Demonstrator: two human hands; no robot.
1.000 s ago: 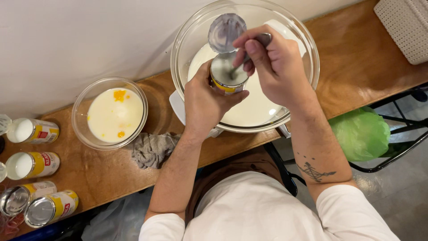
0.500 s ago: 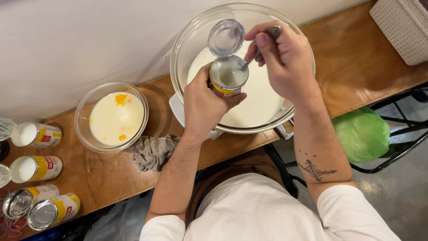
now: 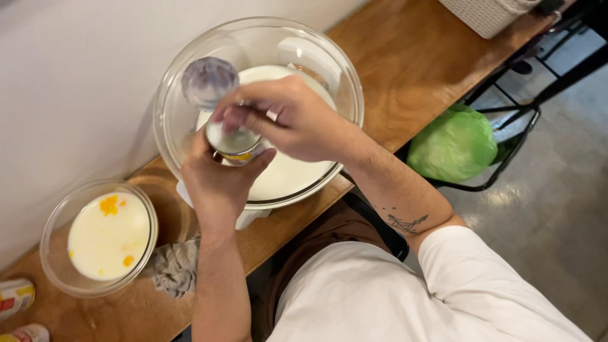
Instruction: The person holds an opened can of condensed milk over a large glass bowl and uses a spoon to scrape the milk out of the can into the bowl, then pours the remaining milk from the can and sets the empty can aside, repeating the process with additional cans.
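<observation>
Head view: we take the large glass bowl (image 3: 190, 82) as landmark.
Bowl contents: white liquid.
Can (image 3: 234, 142): over the bowl's near side, lid (image 3: 209, 81) bent up, white residue inside.
Left hand (image 3: 218, 183): our fingers clamped round the can.
Right hand (image 3: 291, 117): fingertips pinched together above the can's mouth.
Small glass bowl (image 3: 54, 221): left of the landmark, pale liquid with yellow bits.

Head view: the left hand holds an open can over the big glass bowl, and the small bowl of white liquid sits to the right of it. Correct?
Not quite. In the head view the small bowl sits left of the big glass bowl, not right. The left hand does hold the open can over it.
</observation>
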